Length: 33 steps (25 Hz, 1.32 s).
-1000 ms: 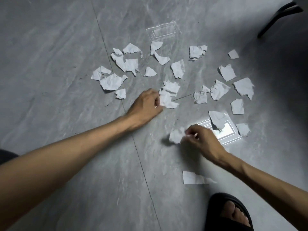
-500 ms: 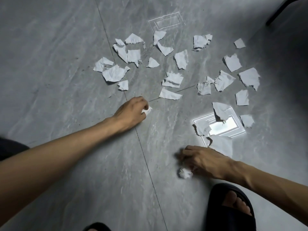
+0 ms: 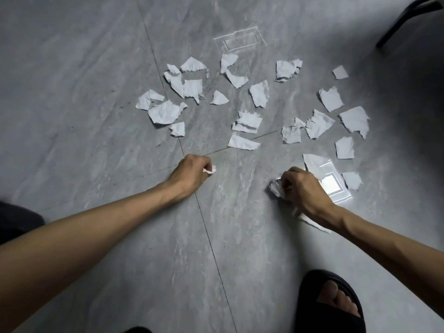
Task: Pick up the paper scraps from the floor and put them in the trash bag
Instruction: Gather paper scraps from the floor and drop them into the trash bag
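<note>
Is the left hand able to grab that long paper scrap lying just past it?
Probably yes. The long scrap lies on bare floor just beyond the left hand, with nothing between them. But that hand is already closed around a small crumpled piece, so gripping more may be awkward.

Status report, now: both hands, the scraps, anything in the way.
Left hand shut on a small scrap. Right hand shut on crumpled scraps. Many paper scraps remain on the floor. Trash bag not in view; nothing blocking.
</note>
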Each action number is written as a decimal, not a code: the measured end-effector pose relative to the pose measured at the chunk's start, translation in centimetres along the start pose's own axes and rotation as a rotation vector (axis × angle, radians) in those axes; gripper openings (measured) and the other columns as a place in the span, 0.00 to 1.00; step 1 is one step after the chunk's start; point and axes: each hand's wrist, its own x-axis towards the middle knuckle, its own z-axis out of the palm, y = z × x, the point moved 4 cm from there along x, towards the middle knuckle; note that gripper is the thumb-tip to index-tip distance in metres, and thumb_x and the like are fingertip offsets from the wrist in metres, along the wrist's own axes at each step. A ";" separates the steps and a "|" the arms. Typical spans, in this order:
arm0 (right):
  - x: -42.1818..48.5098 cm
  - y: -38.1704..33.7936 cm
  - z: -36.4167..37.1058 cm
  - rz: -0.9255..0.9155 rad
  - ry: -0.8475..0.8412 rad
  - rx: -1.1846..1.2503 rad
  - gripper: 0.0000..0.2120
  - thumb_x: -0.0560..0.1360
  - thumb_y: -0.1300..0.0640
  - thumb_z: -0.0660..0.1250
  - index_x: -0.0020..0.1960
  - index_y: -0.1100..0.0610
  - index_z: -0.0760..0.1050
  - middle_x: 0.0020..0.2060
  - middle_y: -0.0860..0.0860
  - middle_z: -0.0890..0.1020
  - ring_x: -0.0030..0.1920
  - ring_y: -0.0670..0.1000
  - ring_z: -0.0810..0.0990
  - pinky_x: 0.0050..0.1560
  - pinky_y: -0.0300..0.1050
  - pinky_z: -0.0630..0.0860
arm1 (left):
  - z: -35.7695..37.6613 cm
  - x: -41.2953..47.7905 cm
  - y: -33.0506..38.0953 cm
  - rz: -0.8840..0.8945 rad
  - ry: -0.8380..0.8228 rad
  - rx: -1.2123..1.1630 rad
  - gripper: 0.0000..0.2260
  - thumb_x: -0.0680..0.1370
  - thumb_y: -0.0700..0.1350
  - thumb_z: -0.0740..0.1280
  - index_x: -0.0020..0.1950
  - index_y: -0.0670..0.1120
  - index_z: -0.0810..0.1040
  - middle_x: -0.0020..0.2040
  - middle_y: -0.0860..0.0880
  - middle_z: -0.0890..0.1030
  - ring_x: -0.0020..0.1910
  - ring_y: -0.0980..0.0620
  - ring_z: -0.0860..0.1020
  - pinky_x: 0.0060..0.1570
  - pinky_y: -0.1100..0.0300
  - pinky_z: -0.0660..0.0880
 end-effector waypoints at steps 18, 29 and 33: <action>12.0 -40.6 0.0 -0.280 -0.470 0.677 0.13 0.70 0.64 0.72 0.32 0.54 0.73 0.27 0.46 0.78 0.29 0.43 0.74 0.33 0.34 0.69 | -30.0 -22.8 -11.5 -0.348 0.922 -0.557 0.07 0.71 0.38 0.73 0.41 0.49 0.80 0.37 0.52 0.81 0.35 0.60 0.76 0.40 0.65 0.71; 9.6 -62.0 11.8 -0.362 -0.671 0.657 0.08 0.68 0.66 0.75 0.44 0.58 0.78 0.43 0.54 0.80 0.47 0.53 0.79 0.53 0.46 0.76 | -26.0 -37.0 -28.4 -0.942 0.889 -0.600 0.11 0.71 0.36 0.70 0.49 0.50 0.78 0.54 0.46 0.81 0.53 0.50 0.78 0.53 0.56 0.74; 10.3 -62.0 12.0 -0.448 -0.682 0.471 0.13 0.71 0.63 0.72 0.55 0.56 0.81 0.50 0.53 0.84 0.49 0.50 0.82 0.55 0.42 0.78 | -26.9 -36.3 -28.9 -0.895 0.935 -0.585 0.12 0.71 0.40 0.67 0.50 0.56 0.77 0.55 0.52 0.80 0.52 0.55 0.78 0.56 0.54 0.74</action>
